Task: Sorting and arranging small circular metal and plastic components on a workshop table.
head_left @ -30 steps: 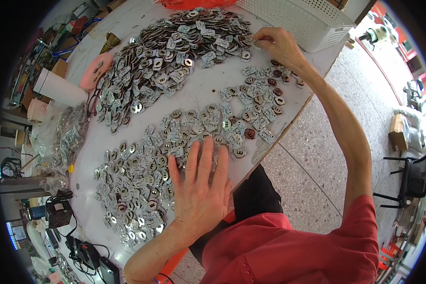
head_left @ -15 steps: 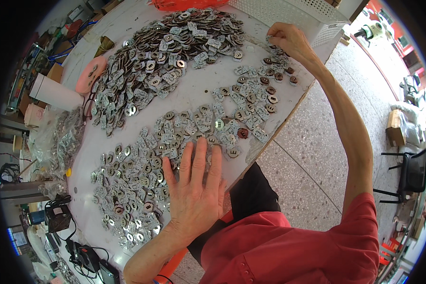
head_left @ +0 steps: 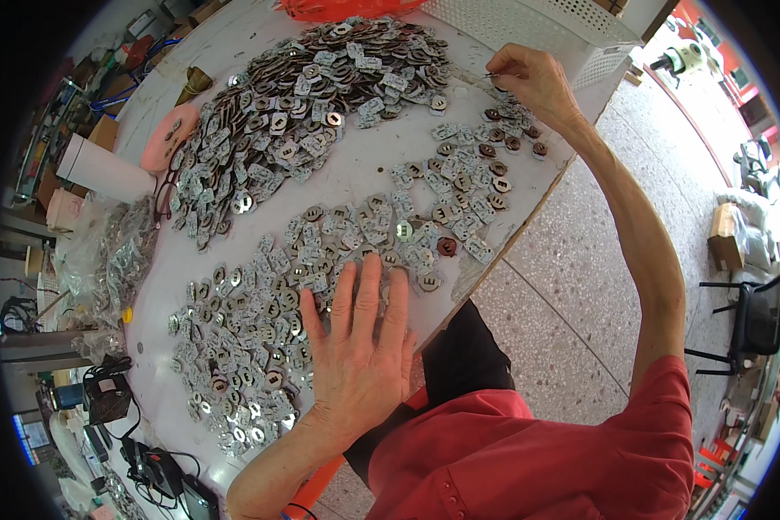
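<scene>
My left hand (head_left: 360, 360) lies flat, fingers spread, over the near edge of a loose layer of small flat metal parts (head_left: 277, 303). Nothing is gripped in it; the fingertips rest on or just above the pieces. Far right, my right hand (head_left: 533, 82) is closed in a pinch of thumb and fingers. A thin edge of a small metal part (head_left: 489, 75) shows at the fingertips, its shape mostly hidden. Below that hand, more parts (head_left: 494, 165) trail along the table's right side, some with brown round centres. A tall heap of similar parts (head_left: 295, 95) stands behind.
A white perforated basket (head_left: 572, 35) and a red-orange bag (head_left: 347, 7) sit at the back of the table (head_left: 355, 169). Leftward are a pink dish (head_left: 166, 143), a white cylinder (head_left: 104, 169), clear plastic bags (head_left: 113, 260) and black adapters with cables (head_left: 108, 394).
My right fingers have shifted slightly, and a thin edge of a part now shows at their tips. My left hand keeps its place on the parts.
</scene>
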Action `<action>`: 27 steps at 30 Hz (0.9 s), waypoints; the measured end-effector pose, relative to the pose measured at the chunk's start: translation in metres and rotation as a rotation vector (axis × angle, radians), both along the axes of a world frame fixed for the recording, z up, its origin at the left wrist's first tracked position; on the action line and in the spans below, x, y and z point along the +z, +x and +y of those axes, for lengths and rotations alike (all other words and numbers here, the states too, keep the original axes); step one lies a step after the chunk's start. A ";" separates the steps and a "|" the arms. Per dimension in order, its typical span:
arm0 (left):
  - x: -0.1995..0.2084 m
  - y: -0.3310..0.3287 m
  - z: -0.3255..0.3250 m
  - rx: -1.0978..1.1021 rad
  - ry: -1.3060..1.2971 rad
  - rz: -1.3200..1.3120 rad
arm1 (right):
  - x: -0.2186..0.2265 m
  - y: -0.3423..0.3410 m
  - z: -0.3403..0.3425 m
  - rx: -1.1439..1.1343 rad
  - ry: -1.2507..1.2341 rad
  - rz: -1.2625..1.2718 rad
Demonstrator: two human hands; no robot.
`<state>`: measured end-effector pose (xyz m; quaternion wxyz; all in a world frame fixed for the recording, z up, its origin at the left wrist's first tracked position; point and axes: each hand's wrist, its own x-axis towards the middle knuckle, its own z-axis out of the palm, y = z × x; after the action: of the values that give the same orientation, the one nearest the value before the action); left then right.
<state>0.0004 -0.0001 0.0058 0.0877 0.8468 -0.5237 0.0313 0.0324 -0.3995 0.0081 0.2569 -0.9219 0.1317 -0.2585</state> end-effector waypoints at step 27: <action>0.002 0.000 0.000 -0.014 -0.007 0.031 | -0.002 0.018 0.055 0.315 -0.136 -0.007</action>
<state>0.0004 -0.0004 0.0074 0.0990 0.8431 -0.5283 0.0193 0.0509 -0.3449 0.0064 0.2320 -0.9455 -0.0332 -0.2263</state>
